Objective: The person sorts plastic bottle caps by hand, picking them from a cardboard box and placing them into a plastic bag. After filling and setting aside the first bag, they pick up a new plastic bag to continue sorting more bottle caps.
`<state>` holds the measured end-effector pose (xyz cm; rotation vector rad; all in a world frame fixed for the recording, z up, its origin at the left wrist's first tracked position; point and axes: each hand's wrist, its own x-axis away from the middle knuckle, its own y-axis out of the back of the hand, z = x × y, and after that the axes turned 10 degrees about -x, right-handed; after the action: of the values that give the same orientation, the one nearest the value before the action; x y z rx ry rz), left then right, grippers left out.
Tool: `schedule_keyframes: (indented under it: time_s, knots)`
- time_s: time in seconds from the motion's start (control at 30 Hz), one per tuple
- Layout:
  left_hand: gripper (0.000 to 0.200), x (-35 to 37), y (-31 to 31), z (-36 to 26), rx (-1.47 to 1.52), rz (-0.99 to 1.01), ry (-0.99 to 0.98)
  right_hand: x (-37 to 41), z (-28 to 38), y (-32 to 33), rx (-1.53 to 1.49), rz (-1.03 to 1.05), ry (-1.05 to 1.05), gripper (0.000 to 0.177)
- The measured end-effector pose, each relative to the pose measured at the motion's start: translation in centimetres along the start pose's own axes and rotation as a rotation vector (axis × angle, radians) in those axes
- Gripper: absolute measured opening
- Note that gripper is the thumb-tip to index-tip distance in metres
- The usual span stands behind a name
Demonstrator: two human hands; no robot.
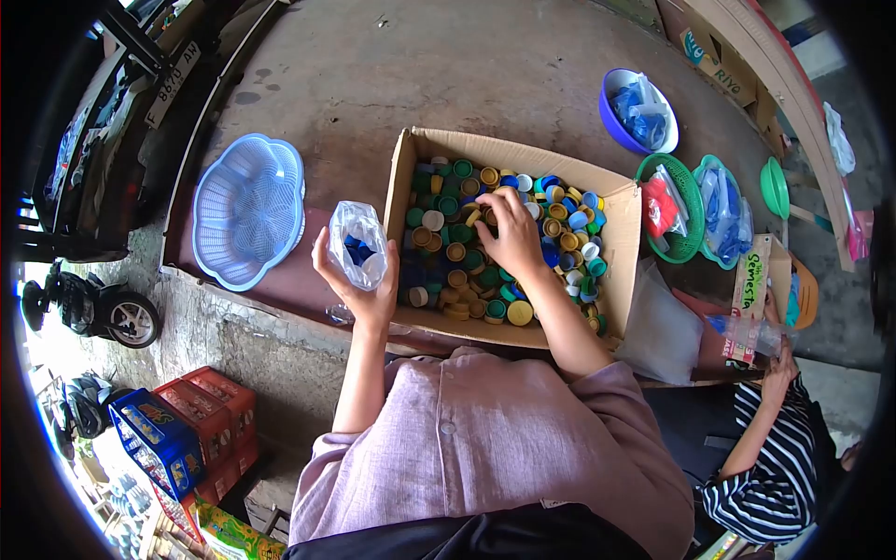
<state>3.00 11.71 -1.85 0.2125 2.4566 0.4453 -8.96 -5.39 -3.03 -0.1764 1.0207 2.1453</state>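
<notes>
My left hand [362,297] is wrapped round a clear plastic bag [370,222], its mouth facing up, with some dark blue bottle caps [358,250] inside. A cardboard box [523,147] in front of me holds a layer of loose bottle caps [456,252] in yellow, green, blue and white. Inside the box, my right hand [511,235] reaches over the caps, thumb and forefinger closed on a yellow bottle cap [473,217].
Left of the box lies a light blue plastic basket [250,213]. A purple bowl [612,119] and a green basket [684,245] hold plastic bags at the right. Beside me, a person in a striped sleeve [761,495] handles clear plastic. Bottle crates [210,411] stand lower left.
</notes>
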Motion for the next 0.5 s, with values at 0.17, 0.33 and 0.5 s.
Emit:
schedule_keyframes:
  time_s: [0.17, 0.33, 0.5]
  knots:
    - [0.076, 0.0, 0.0, 0.0, 0.026, 0.001, 0.030, 0.7, 2.1, -2.7, -0.085, 0.397, 0.284, 0.022]
    - [0.076, -0.2, 0.2, -0.2, -0.003, 0.009, 0.011, 1.0, 1.9, -6.7, 0.137, 0.404, 0.470, 0.024]
    - [0.076, 0.0, 0.1, -0.1, -0.003, 0.003, 0.025, -0.5, 2.0, -4.4, -0.008, 0.456, 0.386, 0.029]
